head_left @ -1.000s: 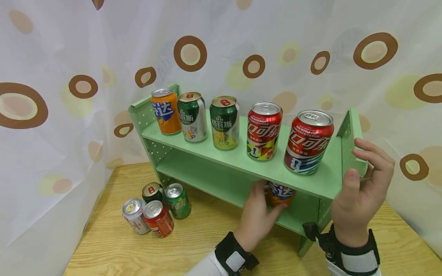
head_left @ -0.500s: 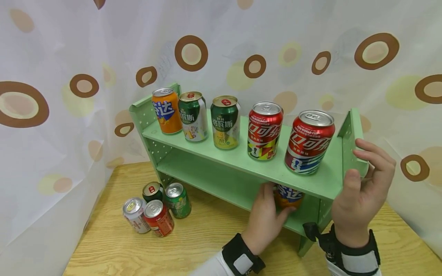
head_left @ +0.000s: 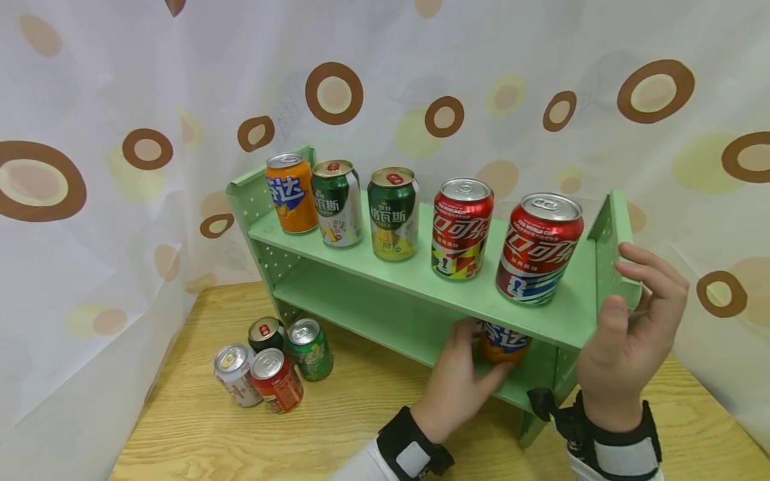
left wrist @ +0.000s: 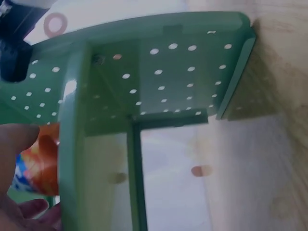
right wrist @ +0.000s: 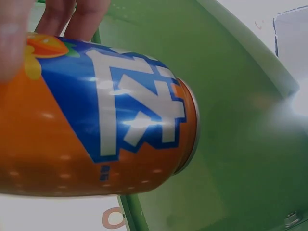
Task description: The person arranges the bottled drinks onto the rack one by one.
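Gripping the orange can [head_left: 504, 344]: done by the left hand [head_left: 454, 387], with thumb across the front and fingers curled round the left side.
Orange can, place: upright on the lower board [head_left: 355, 314] of the green shelf [head_left: 265, 267], close to the right end, near the front edge and beneath the upper board [head_left: 579, 304].
Orange can, label: blue with white characters, seen close up from the right wrist; contact with the lower board too hidden to tell.
Right hand [head_left: 637, 334]: clasping the front edge of the right end panel [head_left: 607, 270], with fingers bent over the rim and thumb opposite.
Upper board, left to right: second orange can [head_left: 295, 204], green-and-white can [head_left: 338, 214], green-and-yellow can [head_left: 392, 220], patterned red can [head_left: 460, 234], striped red can [head_left: 538, 254]; all upright, the last nearest the right end.
Surface [head_left: 349, 401], toward the left edge: white can [head_left: 237, 381], dark green can [head_left: 265, 337], small red can [head_left: 279, 387], bright green can [head_left: 313, 357]; clustered upright by the shelf's left front corner.
Wrists: wrapped in black straps [head_left: 400, 431].
Behind the shelf: white sheet [head_left: 373, 40] printed with brown rings.
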`<control>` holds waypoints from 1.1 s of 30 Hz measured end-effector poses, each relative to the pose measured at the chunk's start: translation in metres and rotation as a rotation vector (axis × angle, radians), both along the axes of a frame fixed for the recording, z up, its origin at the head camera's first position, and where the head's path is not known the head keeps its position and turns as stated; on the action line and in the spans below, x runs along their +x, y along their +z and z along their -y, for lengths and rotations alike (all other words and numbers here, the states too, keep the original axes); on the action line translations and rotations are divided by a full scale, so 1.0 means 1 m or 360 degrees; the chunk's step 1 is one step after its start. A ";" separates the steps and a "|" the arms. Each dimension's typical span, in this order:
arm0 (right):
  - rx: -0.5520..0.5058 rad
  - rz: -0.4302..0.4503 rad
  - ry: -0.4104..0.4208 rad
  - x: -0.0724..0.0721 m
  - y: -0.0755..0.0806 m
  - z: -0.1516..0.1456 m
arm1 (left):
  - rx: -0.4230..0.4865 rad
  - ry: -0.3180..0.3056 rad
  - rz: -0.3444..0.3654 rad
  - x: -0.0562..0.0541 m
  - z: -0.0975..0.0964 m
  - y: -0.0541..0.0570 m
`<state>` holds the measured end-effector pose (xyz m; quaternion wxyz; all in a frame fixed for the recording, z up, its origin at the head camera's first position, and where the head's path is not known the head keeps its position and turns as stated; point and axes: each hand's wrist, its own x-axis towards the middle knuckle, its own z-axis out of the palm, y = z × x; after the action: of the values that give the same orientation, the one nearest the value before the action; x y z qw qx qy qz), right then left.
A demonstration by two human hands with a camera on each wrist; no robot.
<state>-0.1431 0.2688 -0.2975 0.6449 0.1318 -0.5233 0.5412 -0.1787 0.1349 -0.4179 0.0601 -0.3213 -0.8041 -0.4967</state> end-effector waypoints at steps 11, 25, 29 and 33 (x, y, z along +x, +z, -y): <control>-0.0007 -0.0003 0.0017 -0.002 -0.001 0.002 | -0.0045 0.0179 -0.0026 -0.014 0.051 0.014; -0.0018 -0.0011 0.0023 -0.001 0.000 0.002 | -0.0139 0.0462 -0.0026 -0.029 0.126 0.029; -0.0014 -0.0017 0.0000 -0.001 0.001 0.002 | -0.0137 0.0559 0.0003 -0.032 0.147 0.030; -0.0016 -0.0030 -0.0026 0.000 0.003 0.003 | -0.0141 0.0646 -0.0017 -0.033 0.166 0.031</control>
<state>-0.1435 0.2656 -0.2948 0.6549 0.1295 -0.5154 0.5374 -0.2113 -0.0308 -0.3867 0.1490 -0.1575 -0.8730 -0.4369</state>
